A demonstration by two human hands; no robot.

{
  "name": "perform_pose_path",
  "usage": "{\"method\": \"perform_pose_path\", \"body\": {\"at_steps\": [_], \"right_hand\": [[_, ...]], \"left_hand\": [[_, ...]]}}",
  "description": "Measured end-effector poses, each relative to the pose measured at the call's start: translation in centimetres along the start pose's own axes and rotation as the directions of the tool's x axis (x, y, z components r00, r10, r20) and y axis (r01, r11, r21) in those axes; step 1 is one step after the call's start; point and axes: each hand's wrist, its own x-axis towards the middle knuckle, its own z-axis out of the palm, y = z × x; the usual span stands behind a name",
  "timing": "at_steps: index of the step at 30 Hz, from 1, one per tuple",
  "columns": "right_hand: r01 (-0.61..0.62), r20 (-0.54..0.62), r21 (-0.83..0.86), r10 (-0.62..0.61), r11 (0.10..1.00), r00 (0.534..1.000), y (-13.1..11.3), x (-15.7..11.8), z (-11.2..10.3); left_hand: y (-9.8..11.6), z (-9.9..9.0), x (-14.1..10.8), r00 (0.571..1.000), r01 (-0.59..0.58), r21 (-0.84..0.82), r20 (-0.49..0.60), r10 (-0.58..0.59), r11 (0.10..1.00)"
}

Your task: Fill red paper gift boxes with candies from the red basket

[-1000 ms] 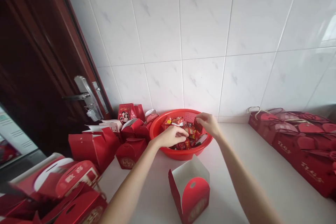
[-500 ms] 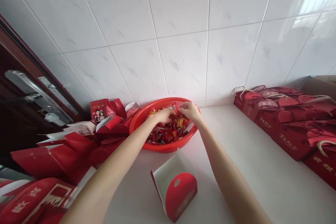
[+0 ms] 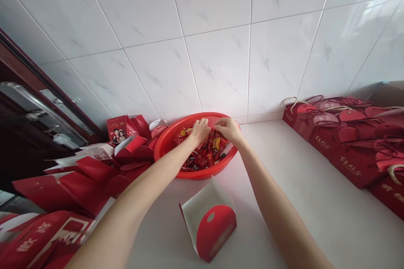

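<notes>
A red plastic basket [image 3: 164, 145] stands against the tiled wall, with many wrapped candies [image 3: 202, 157] inside, mostly red and a few yellow. Over the far part of the candies is my left hand [image 3: 200, 132], its fingers curled closed; what they hold, if anything, is hidden. Close beside it on the right, my right hand [image 3: 228, 128] has its fingers bent and pressed together above the basket's right side. Nothing in that pinch can be made out. Nearer to me, a small red box [image 3: 216, 229] with a white inside sits open on the white countertop.
Unfilled-looking red boxes [image 3: 85, 180] lie heaped on the left, one with a printed couple. Rows of closed red gift boxes [image 3: 341, 147] with cord handles line the right side. A dark door [image 3: 19, 134] with a metal handle is at the far left.
My left hand has lifted and turned from among the candies, fingers now curled upward. My right hand stays almost in place with fingers bent. The view has shifted slightly.
</notes>
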Motion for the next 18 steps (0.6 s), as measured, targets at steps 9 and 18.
{"method": "perform_pose_path", "body": {"at_steps": [9, 18], "right_hand": [[0.007, 0.002, 0.051, -0.007, 0.999, 1.0, 0.5, 0.1, -0.1], [-0.003, -0.002, 0.09, 0.003, 0.996, 1.0, 0.5, 0.2, 0.0]], "left_hand": [[-0.5, 1.1, 0.3, 0.975, -0.195, -0.056, 0.096, 0.199, 0.979], [0.1, 3.1, 1.0, 0.987, -0.153, -0.111, 0.031, 0.157, 0.982]]}}
